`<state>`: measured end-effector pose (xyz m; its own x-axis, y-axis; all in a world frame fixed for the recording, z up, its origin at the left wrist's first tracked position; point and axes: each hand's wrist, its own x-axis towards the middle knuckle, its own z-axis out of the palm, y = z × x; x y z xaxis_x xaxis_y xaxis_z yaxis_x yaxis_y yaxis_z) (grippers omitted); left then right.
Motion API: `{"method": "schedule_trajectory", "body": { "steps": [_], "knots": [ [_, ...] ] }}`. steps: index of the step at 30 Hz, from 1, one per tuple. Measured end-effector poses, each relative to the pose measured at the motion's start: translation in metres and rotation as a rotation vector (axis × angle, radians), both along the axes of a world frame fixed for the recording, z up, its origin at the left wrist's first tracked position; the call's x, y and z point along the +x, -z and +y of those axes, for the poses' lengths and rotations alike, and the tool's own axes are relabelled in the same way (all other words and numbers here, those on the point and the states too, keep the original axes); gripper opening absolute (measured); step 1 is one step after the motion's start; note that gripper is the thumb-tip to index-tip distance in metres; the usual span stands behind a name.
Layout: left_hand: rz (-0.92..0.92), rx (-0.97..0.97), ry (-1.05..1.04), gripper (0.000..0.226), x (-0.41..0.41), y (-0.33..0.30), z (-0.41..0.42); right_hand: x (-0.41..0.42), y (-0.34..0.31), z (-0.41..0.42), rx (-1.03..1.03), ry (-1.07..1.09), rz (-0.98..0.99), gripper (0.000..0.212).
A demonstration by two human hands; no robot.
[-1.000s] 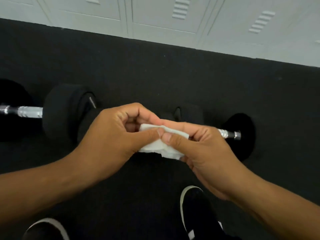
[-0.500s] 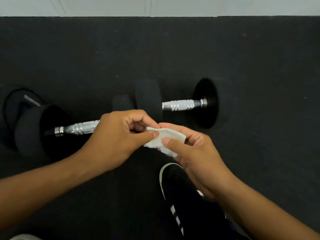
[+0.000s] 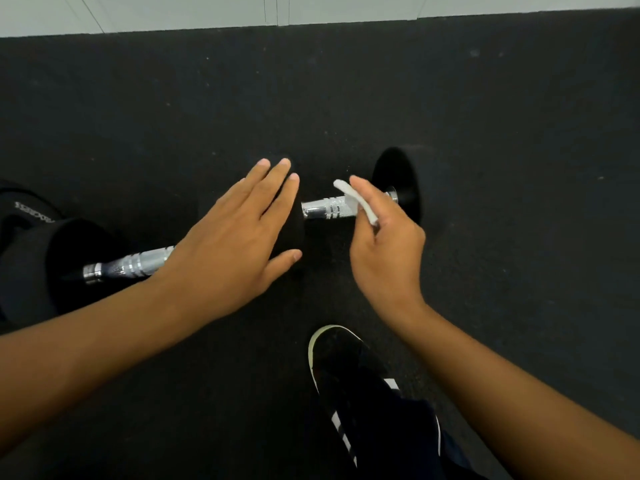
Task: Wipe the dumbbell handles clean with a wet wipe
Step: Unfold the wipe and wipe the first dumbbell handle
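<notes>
Two black dumbbells lie on the dark floor. The right dumbbell's chrome handle (image 3: pixel 325 208) shows between its two black heads, the far head (image 3: pixel 398 183) at the right. My right hand (image 3: pixel 384 237) holds a folded white wet wipe (image 3: pixel 356 202) against the right part of that handle. My left hand (image 3: pixel 239 233) is spread flat with straight fingers over the near head of this dumbbell, hiding most of it. The left dumbbell's chrome handle (image 3: pixel 131 265) runs out from under my left wrist to its black head (image 3: pixel 31 268).
Black rubber flooring (image 3: pixel 346 98) fills the view. White locker bases (image 3: pixel 277 8) line the far edge. My black shoe with white stripes (image 3: pixel 346 382) stands just below the right dumbbell. Another black weight with lettering (image 3: pixel 24 209) sits at the far left.
My hands have come apart. The left hand let go of the wipe and spread over the dumbbell head. The right hand carried the wipe onto the right handle.
</notes>
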<state>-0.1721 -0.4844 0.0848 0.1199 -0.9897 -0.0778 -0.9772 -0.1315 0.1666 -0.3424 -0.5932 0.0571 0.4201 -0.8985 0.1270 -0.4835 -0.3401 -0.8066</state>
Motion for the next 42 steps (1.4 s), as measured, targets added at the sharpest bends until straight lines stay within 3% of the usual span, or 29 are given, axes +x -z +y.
{"method": "schedule_trajectory", "body": {
  "steps": [4, 7, 10, 15, 21, 24, 31, 37, 42],
  "knots": [
    [-0.045, 0.067, 0.012, 0.097, 0.009, 0.011, -0.006, 0.026, 0.025, -0.026, -0.238, -0.159, 0.127, 0.044],
    [-0.028, 0.077, 0.015, 0.097, 0.012, 0.014, -0.007, 0.031, 0.042, -0.029, -0.399, -0.351, 0.332, 0.04],
    [-0.004, 0.067, 0.007, 0.097, 0.013, 0.018, -0.008, 0.025, 0.054, -0.021, -0.446, -0.494, 0.491, 0.048],
    [0.003, 0.058, 0.012, 0.097, 0.014, 0.024, -0.008, 0.003, 0.057, -0.008, -0.457, -0.547, 0.612, 0.062],
    [-0.066, 0.013, 0.027, 0.097, 0.014, 0.029, -0.008, 0.029, 0.045, -0.021, -0.307, -0.524, 0.652, 0.064],
    [-0.07, 0.0, 0.035, 0.096, 0.014, 0.029, -0.007, 0.029, 0.046, -0.012, -0.331, -0.618, 0.658, 0.065],
    [-0.086, -0.017, 0.057, 0.096, 0.015, 0.03, -0.005, 0.007, 0.052, -0.01, -0.392, -0.484, 0.663, 0.064],
    [-0.103, -0.009, 0.067, 0.096, 0.018, 0.03, -0.007, 0.026, 0.048, -0.01, -0.384, -0.574, 0.678, 0.063],
    [-0.094, -0.036, 0.067, 0.095, 0.016, 0.03, -0.005, 0.0, 0.059, 0.001, -0.43, -0.5, 0.628, 0.063]
  ]
}}
